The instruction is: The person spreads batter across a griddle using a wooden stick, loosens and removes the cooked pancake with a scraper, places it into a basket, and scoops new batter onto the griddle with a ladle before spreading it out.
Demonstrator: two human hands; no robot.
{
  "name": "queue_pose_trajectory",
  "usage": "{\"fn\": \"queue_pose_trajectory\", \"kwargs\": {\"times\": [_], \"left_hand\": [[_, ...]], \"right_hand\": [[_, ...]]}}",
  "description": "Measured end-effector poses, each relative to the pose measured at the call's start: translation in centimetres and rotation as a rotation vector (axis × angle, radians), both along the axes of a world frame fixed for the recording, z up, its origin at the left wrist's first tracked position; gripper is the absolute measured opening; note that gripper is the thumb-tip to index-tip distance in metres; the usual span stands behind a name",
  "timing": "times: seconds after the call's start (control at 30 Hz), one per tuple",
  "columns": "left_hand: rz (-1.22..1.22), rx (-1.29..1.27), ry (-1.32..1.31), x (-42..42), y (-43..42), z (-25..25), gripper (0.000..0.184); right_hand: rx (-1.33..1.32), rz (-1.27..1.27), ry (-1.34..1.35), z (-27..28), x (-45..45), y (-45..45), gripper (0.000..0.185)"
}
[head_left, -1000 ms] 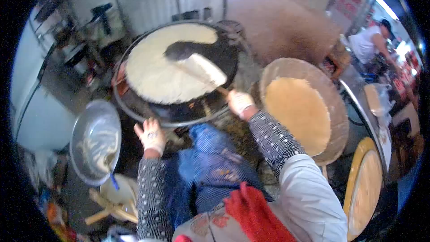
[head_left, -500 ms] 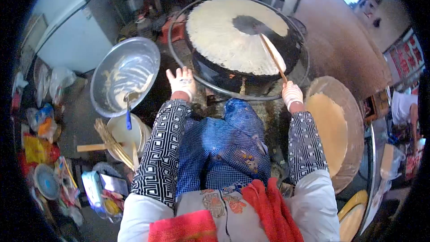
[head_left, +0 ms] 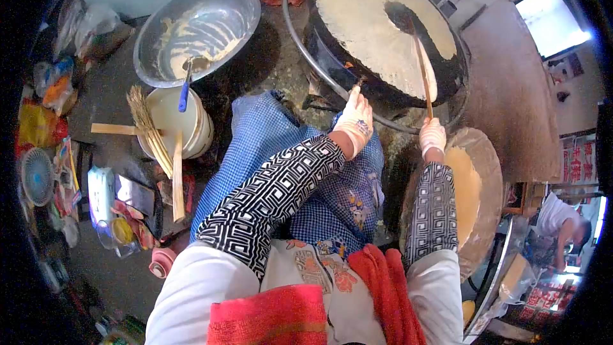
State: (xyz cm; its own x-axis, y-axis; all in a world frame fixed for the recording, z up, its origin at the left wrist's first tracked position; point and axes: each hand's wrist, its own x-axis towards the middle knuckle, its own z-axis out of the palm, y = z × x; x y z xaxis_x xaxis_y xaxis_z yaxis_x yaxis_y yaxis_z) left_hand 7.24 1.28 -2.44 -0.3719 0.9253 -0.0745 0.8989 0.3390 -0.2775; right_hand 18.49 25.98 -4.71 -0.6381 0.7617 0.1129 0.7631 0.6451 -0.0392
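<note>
My right hand (head_left: 433,137), in a pale glove, is closed around the handle of a wooden spreader (head_left: 425,71). Its blade rests on the round black griddle (head_left: 451,80), where pale batter (head_left: 364,22) covers much of the surface around a dark bare patch. My left hand (head_left: 356,118), also gloved, is at the griddle's front, by the metal ring (head_left: 299,38) and a small stub (head_left: 361,81). Its fingers look drawn together near that stub; their tips are partly hidden, and what they grip does not show.
Left stands a batter-smeared metal basin (head_left: 150,57) holding a blue-handled ladle (head_left: 184,97). Below it is a white bucket (head_left: 205,129) with a straw brush (head_left: 150,124) and wooden sticks. At right lies a tan flatbread (head_left: 464,185) on a round tray (head_left: 488,211). A person (head_left: 562,223) is at far right.
My left hand has moved right, from beside the ring to the griddle's front stub, its fingers no longer spread. The view has turned and shifted left. My right hand keeps the spreader.
</note>
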Motion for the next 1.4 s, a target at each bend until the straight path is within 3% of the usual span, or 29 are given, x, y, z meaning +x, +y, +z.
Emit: {"fn": "queue_pose_trajectory", "kwargs": {"times": [0.03, 0.13, 0.2, 0.23, 0.33, 0.43, 0.63, 0.8, 0.97, 1.1, 1.17, 1.23, 1.4], "left_hand": [[0.003, -0.017, -0.003, -0.1, 0.0, 0.1, 0.05], [0.027, -0.009, -0.021, -0.5, -0.6, 0.5, 0.048], [0.072, -0.009, -0.033, -0.7, -0.5, 0.7, 0.047], [0.097, -0.033, -0.041, -0.8, -0.6, 1.0, 0.047], [0.081, 0.008, 0.002, -1.6, -0.9, -0.1, 0.046], [0.107, 0.005, 0.028, -2.4, -1.1, -0.7, 0.046], [0.148, 0.107, 0.038, -3.6, -2.2, -1.8, 0.045], [0.208, 0.135, 0.003, -4.6, -2.4, -2.3, 0.042], [0.237, 0.149, 0.067, -5.8, -2.7, -3.3, 0.041], [0.295, 0.138, 0.045, -6.3, -2.9, -3.3, 0.039], [0.318, 0.164, 0.098, -6.7, -3.1, -3.8, 0.04], [0.328, 0.183, -0.005, -7.4, -3.4, -3.4, 0.042], [0.388, 0.14, -0.039, -7.8, -3.7, -2.8, 0.046]], "right_hand": [[-0.047, -0.072, -0.012, 1.2, -0.4, 0.1, 0.033], [-0.091, 0.034, 0.129, 1.0, -0.6, -1.2, 0.033], [0.055, 0.187, -0.035, 2.1, 0.0, -3.9, 0.032], [-0.091, 0.136, 0.028, 0.4, 0.6, -2.9, 0.032], [-0.016, -0.046, -0.002, 0.9, 0.9, 0.1, 0.032], [0.068, 0.089, -0.009, 1.5, 0.7, 0.8, 0.032], [0.056, -0.043, -0.051, 0.9, 0.5, 0.7, 0.036], [0.067, 0.063, -0.098, -1.6, 1.1, -0.8, 0.031], [0.171, 0.036, 0.08, -2.9, 2.3, 2.9, 0.031], [0.05, 0.186, 0.064, -3.4, 2.1, 0.0, 0.03], [0.051, 0.08, 0.034, -3.9, 2.7, 0.2, 0.031], [0.015, -0.065, 0.024, -1.9, 2.2, 1.2, 0.035], [0.027, 0.048, 0.0, 0.0, 1.7, 0.0, 0.034]]}}
